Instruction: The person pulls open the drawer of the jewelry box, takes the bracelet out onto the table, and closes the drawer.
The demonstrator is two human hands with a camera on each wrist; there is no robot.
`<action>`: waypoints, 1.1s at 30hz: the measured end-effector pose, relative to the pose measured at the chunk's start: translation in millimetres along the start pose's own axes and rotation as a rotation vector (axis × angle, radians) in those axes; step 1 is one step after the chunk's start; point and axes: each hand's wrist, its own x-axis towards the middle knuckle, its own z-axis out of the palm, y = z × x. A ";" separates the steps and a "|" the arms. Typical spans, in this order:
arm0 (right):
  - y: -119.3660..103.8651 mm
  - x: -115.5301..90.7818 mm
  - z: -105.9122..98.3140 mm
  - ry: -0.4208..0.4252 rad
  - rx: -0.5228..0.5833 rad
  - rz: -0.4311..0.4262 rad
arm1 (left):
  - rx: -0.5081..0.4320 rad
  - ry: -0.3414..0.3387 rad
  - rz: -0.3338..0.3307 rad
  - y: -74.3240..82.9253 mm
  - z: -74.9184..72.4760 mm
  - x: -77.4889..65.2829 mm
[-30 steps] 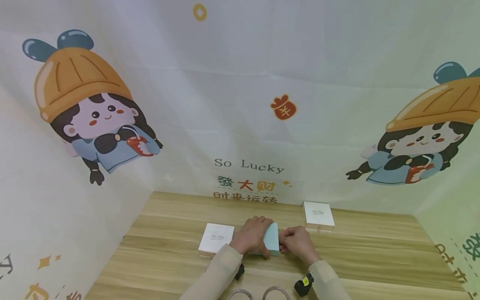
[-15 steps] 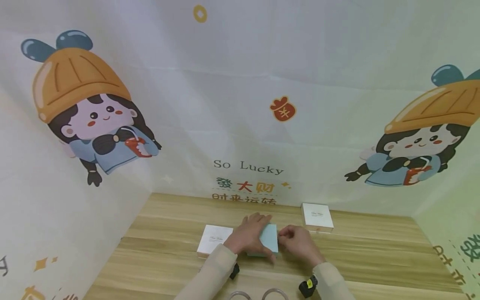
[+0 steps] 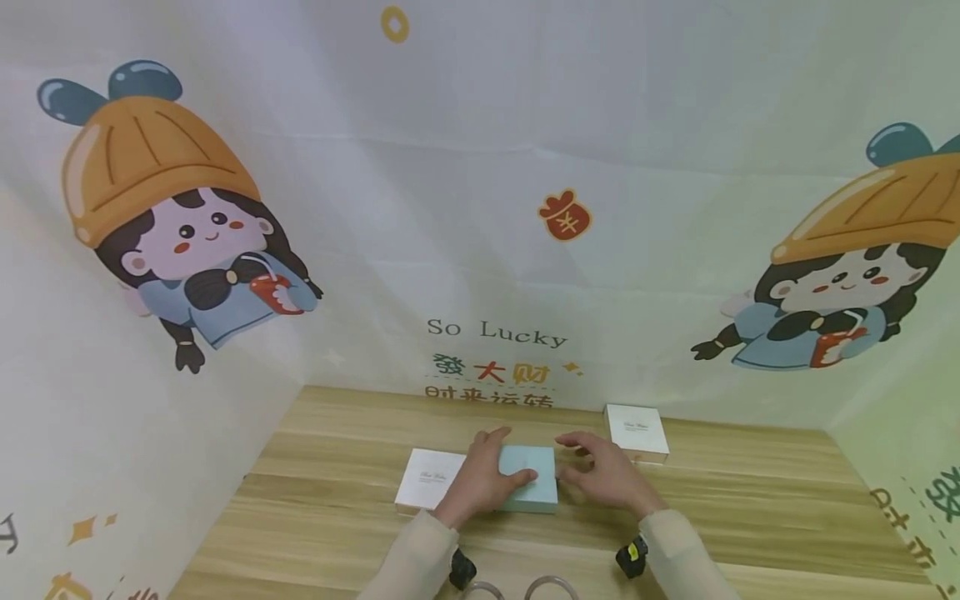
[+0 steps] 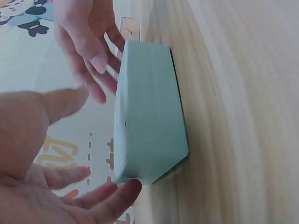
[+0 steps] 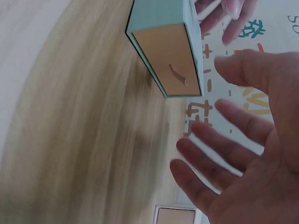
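A pale teal drawer-style box (image 3: 531, 460) lies on the wooden table between the two hands. Its tan end face (image 5: 166, 58), with a small ribbon pull (image 5: 177, 74), faces the right hand. At the box's left side is the left hand (image 3: 482, 479), thumb stretched over the top in the head view. The left wrist view puts one of its fingertips (image 4: 135, 185) right at the box's edge, the other fingers loosely spread. The right hand (image 3: 606, 477) stands just off the right end, its fingers spread and relaxed with nothing between them.
One white box (image 3: 427, 482) with printed lettering sits left of the teal box, partly behind the left hand. Another white box (image 3: 636, 432) stands at the back right by the printed cloth wall (image 3: 645, 275). Two grey curved rims (image 3: 551, 581) show at the bottom edge.
The right fingers, which were pinched at the box's right end, have spread and come away from it. The left hand has shifted left, uncovering more of the box's top.
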 end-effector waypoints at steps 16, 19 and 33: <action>3.1 16.5 -4.9 -0.195 -0.009 -0.087 | -0.004 0.104 -0.048 -0.4 9.3 -25.6; 2.2 18.0 -4.4 -0.212 0.021 -0.078 | -0.001 0.094 -0.055 -0.3 8.4 -27.1; 0.3 20.9 1.9 -0.137 0.027 0.004 | -0.024 0.093 -0.054 -1.9 9.0 -27.5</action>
